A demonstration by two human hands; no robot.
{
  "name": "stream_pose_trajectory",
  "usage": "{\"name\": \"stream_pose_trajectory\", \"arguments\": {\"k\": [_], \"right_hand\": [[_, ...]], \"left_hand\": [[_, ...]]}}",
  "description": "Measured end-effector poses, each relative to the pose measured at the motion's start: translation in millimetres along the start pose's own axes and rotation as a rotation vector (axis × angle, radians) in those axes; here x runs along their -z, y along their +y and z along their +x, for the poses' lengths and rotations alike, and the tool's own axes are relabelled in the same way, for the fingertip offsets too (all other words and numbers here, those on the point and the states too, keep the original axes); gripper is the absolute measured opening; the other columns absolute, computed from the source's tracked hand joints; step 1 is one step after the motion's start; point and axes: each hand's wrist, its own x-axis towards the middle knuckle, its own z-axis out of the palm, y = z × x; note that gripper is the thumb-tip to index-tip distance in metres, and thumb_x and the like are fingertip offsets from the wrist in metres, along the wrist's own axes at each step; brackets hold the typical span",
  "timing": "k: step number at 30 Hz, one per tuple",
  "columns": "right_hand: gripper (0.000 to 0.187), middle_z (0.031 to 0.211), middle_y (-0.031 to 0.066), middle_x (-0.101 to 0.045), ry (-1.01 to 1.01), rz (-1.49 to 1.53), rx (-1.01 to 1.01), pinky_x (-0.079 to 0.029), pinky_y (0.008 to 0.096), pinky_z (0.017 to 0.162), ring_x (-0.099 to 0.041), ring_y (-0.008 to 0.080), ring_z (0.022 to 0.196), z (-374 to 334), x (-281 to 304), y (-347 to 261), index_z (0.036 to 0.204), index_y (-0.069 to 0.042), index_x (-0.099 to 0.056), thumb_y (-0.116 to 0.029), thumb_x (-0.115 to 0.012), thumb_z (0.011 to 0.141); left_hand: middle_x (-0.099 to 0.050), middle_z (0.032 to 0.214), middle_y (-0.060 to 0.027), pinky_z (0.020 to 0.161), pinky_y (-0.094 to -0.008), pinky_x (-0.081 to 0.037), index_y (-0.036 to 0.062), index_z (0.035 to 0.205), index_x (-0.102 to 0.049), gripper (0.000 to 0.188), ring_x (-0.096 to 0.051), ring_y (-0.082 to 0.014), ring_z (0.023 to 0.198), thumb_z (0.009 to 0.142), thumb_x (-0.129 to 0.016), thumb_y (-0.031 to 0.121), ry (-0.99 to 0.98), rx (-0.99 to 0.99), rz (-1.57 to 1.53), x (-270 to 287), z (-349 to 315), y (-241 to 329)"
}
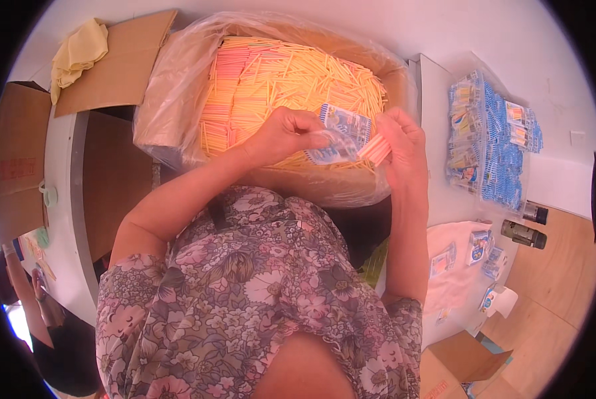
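My left hand (286,133) holds a small clear packet with blue and white print (341,133) over a big cardboard box. My right hand (401,143) pinches a short bundle of pink sticks (375,149) at the packet's open side. Below both hands, the plastic-lined box (178,86) is heaped with thin orange, yellow and pink sticks (278,73).
A clear bin of filled blue-and-white packets (490,139) stands at the right. Loose packets (477,247) lie on a pink cloth (452,279) lower right, near two dark bottles (524,234). Flattened cardboard (121,63) and a yellow cloth (78,50) lie at the upper left.
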Motion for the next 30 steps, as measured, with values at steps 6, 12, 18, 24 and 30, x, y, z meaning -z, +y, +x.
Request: {"name": "stream_pose_trajectory", "arguments": {"k": [6, 12, 18, 24, 30], "right_hand": [[0.016, 0.064, -0.0042, -0.053, 0.089, -0.231, 0.054, -0.038, 0.0199, 0.049, -0.048, 0.0036, 0.054, -2, 13, 14, 0.073, -0.007, -0.055, -0.012, -0.060, 0.086], [0.014, 0.063, -0.0001, -0.057, 0.059, -1.254, 0.376, -0.043, 0.0266, 0.053, -0.055, 0.0094, 0.060, -6, 27, 42, 0.077, -0.001, -0.058, -0.013, -0.060, 0.083], [0.014, 0.064, -0.0007, -0.057, -0.052, -0.890, 0.275, -0.042, 0.0260, 0.052, -0.055, 0.0087, 0.059, 3, 27, 6, 0.076, -0.002, -0.058, -0.013, -0.062, 0.082], [0.015, 0.064, -0.0044, -0.053, -0.052, -0.304, -0.007, -0.035, 0.0183, 0.050, -0.047, 0.0014, 0.056, 5, -3, -16, 0.075, -0.006, -0.058, -0.016, -0.064, 0.085], [0.017, 0.065, -0.0038, -0.055, 0.023, -0.551, 0.151, -0.036, 0.0180, 0.052, -0.047, 0.0014, 0.058, 10, -13, -7, 0.071, -0.003, -0.057, -0.012, -0.065, 0.084]], "left_hand": [[-0.067, 0.088, -0.0015, 0.072, -0.0224, -0.049, -0.0004, 0.101, -0.067, 0.016, -0.059, -0.0053, 0.079, 0.087, -0.061, 0.005, 0.064, 0.162, -0.155, -5, 0, 10], [-0.067, 0.085, -0.0022, 0.072, -0.0226, -0.049, -0.0020, 0.097, -0.067, 0.015, -0.059, -0.0058, 0.077, 0.084, -0.064, 0.002, 0.018, 0.130, -0.132, -2, 2, 7], [-0.066, 0.083, -0.0015, 0.075, -0.0231, -0.048, -0.0014, 0.091, -0.068, 0.012, -0.059, -0.0064, 0.078, 0.079, -0.068, -0.002, 0.004, 0.084, -0.110, 0, 2, 6], [-0.065, 0.087, -0.0043, 0.075, -0.0235, -0.047, -0.0009, 0.085, -0.069, 0.009, -0.059, -0.0097, 0.081, 0.076, -0.068, -0.003, 0.011, 0.001, -0.066, -2, 6, 10], [-0.065, 0.087, -0.0045, 0.076, -0.0239, -0.047, -0.0007, 0.085, -0.069, 0.009, -0.059, -0.0101, 0.082, 0.076, -0.068, -0.004, -0.005, -0.029, -0.057, -2, 7, 7]]}}
